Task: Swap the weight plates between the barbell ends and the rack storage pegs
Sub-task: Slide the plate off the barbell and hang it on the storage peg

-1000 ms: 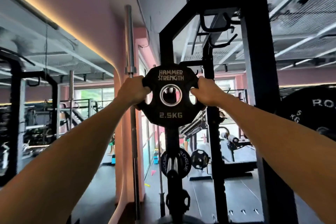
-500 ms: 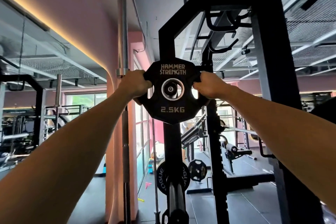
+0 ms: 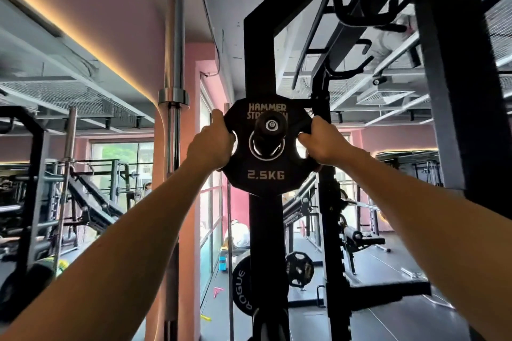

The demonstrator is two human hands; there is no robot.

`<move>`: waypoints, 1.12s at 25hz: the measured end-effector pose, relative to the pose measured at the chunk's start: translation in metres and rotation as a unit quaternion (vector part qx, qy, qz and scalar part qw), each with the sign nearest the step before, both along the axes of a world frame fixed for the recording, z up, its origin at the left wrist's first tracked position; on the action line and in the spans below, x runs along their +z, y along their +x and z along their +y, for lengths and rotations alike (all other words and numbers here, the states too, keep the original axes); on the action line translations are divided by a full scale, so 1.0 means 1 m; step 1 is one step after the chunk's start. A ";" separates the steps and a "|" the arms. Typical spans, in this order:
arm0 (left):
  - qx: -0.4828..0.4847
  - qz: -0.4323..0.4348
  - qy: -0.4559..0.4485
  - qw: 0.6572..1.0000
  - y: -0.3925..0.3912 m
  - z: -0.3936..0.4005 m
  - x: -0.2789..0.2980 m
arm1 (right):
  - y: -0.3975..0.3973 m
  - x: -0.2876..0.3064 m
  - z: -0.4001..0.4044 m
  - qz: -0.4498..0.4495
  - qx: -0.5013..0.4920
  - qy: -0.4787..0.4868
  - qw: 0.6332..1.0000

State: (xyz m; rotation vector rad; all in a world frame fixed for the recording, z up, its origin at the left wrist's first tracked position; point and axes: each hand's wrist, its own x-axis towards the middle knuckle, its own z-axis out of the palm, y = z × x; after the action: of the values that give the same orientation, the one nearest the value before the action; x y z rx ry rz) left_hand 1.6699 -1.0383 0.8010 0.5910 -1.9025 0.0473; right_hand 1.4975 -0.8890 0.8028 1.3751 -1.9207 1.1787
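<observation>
A black 2.5 kg Hammer Strength plate [image 3: 266, 177] hangs high on the black rack upright [image 3: 259, 44]. A storage peg [image 3: 271, 125] with a round end cap pokes out through the plate's centre hole. My left hand [image 3: 212, 144] grips the plate's left edge, fingers through its left cut-out. On the opposite edge my right hand [image 3: 320, 144] grips the same way. Both arms reach up and forward. Lower on the same upright sits a black Rogue plate [image 3: 241, 289], with a smaller plate [image 3: 300, 268] beside it.
A steel barbell [image 3: 173, 119] stands upright just left of the rack against a pink pillar. The rack's thick right post [image 3: 457, 91] rises close on my right, hooks hanging under its top beam. Benches and other racks fill the gym floor behind.
The plate has gone onto the peg: before, its centre hole was open with the peg behind it; now the peg end sticks out through the hole. Both hands kept their grip.
</observation>
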 end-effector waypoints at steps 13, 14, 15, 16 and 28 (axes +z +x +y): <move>-0.033 0.026 -0.004 0.999 -0.056 -0.071 -0.004 | -0.042 0.000 -0.066 -0.023 -0.010 0.015 1.000; -0.029 0.020 -0.001 0.999 -0.055 -0.070 -0.005 | -0.041 -0.001 -0.065 -0.025 -0.026 0.025 0.999; -0.024 0.007 0.008 1.000 -0.053 -0.068 -0.007 | -0.041 -0.002 -0.065 -0.021 -0.055 0.038 0.998; -0.014 -0.013 0.017 1.000 -0.050 -0.064 -0.009 | -0.039 -0.004 -0.065 -0.016 -0.080 0.051 0.995; -0.007 -0.272 0.080 0.959 -0.011 0.011 -0.119 | -0.001 -0.103 0.038 -0.052 -0.091 0.214 0.971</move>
State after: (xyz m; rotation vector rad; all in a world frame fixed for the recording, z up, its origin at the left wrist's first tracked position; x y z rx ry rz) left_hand 1.6591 -1.0272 0.6821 0.7270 -2.4619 0.0511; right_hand 1.4966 -0.8509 0.7001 1.3217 -2.4214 0.7902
